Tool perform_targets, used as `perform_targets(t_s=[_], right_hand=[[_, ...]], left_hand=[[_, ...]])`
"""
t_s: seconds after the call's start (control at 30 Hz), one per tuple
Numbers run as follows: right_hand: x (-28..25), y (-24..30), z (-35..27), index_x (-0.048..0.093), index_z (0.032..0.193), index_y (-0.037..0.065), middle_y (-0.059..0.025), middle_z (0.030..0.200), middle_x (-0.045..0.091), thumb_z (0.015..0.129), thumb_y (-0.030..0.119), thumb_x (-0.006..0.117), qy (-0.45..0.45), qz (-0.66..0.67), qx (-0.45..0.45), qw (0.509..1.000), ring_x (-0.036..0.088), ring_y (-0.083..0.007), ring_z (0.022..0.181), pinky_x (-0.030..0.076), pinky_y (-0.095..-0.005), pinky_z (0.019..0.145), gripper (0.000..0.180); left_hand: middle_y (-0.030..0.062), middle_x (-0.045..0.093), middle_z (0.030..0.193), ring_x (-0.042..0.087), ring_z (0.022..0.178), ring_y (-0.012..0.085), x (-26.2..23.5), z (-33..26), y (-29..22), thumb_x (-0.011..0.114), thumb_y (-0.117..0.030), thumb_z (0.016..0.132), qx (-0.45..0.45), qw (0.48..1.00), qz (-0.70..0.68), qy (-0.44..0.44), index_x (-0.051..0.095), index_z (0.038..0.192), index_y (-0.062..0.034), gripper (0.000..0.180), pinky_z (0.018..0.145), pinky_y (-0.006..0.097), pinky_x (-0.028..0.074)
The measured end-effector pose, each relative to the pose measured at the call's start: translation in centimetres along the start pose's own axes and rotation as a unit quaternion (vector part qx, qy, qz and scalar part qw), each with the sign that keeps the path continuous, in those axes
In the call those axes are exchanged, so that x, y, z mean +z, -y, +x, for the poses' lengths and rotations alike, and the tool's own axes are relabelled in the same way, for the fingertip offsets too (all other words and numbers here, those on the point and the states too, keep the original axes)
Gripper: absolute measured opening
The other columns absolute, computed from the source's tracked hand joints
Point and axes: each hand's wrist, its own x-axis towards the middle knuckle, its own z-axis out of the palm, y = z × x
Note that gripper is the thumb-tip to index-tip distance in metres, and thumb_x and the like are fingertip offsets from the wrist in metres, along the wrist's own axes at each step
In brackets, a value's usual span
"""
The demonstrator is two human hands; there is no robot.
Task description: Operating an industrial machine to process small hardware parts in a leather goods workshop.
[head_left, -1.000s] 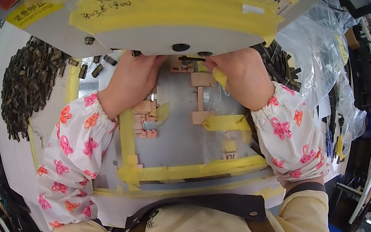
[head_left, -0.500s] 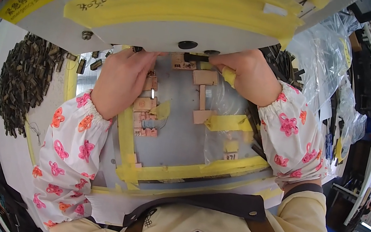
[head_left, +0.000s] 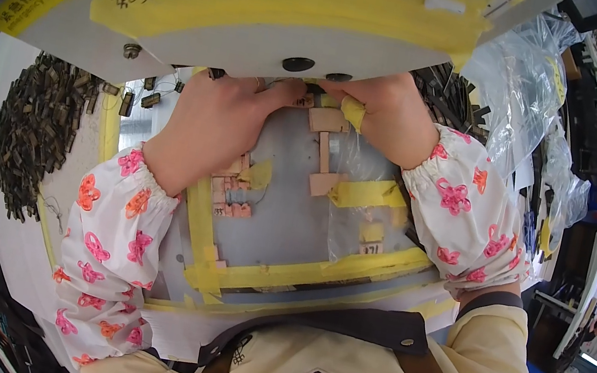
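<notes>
My left hand (head_left: 223, 113) reaches under the lower edge of a grey machine panel. Its fingers are bent together, a thumb or finger pointing right toward a small wooden block (head_left: 303, 99); what they hold, if anything, is hidden. Opposite it, my right hand (head_left: 391, 115), with yellow tape round a finger, is closed on a small dark strip (head_left: 318, 96), partly covered. Both fingertips nearly meet at the panel's edge. Below lies a grey plate (head_left: 273, 218) bearing wooden blocks: a column of notched ones (head_left: 231, 207) at left and a joined group (head_left: 328, 121) near the middle.
The grey panel (head_left: 249, 58) with yellow tape overhangs the hands. A heap of small dark pieces (head_left: 40, 133) lies at left; dark strips (head_left: 449, 101) lie at right beside clear plastic sheeting (head_left: 519, 90). Yellow tape (head_left: 315, 273) borders the plate.
My left hand has shifted right, its thumb or finger now at the dark strip and block by the right hand. My right hand has moved slightly left and up.
</notes>
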Motion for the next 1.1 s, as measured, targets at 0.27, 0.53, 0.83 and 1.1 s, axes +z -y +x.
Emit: perform_targets(t_s=[0.27, 0.53, 0.83, 1.1], right_hand=[[0.7, 0.6, 0.1, 0.066, 0.090, 0.006, -0.0108, 0.087, 0.062, 0.065, -0.004, 0.058, 0.025, -0.032, -0.018, 0.999, 0.059, -0.0315, 0.082, 0.049, -0.0403, 0.068, 0.028], [1.1, 0.2, 0.2, 0.067, 0.082, 0.007, -0.0099, 0.084, 0.062, 0.063, 0.000, 0.059, -0.004, -0.071, -0.047, 0.996, 0.059, -0.0294, 0.079, 0.050, -0.0380, 0.066, 0.022], [1.2, 0.9, 0.8, 0.065, 0.078, 0.007, -0.0111, 0.078, 0.061, 0.065, 0.007, 0.060, 0.009, -0.130, -0.040, 0.991, 0.060, -0.0301, 0.078, 0.050, -0.0387, 0.064, 0.014], [0.5, -0.6, 0.5, 0.066, 0.083, 0.006, -0.0103, 0.082, 0.062, 0.064, 0.004, 0.061, -0.003, -0.053, -0.077, 0.996, 0.059, -0.0308, 0.080, 0.050, -0.0388, 0.066, 0.020]], left_hand=[[0.0039, 0.056, 0.058, 0.057, 0.053, 0.0233, 0.3, -1.3, 0.7, 0.057, -0.006, 0.071, 0.000, 0.999, -0.009, -0.035, 0.064, 0.104, -0.0183, 0.036, 0.051, 0.035, 0.045], [0.0059, 0.054, 0.056, 0.056, 0.055, 0.0255, -0.3, -1.8, 1.0, 0.050, 0.002, 0.076, -0.039, 0.998, -0.046, 0.014, 0.063, 0.108, -0.0148, 0.039, 0.055, 0.036, 0.044], [0.0049, 0.055, 0.054, 0.055, 0.049, 0.0239, 0.2, -1.4, 0.7, 0.059, -0.007, 0.070, 0.023, 0.999, 0.028, -0.004, 0.063, 0.107, -0.0188, 0.039, 0.049, 0.035, 0.044], [0.0038, 0.053, 0.052, 0.054, 0.046, 0.0226, 0.1, -0.7, 0.1, 0.059, -0.008, 0.070, 0.005, 0.999, 0.051, 0.012, 0.063, 0.109, -0.0201, 0.041, 0.046, 0.034, 0.043]])
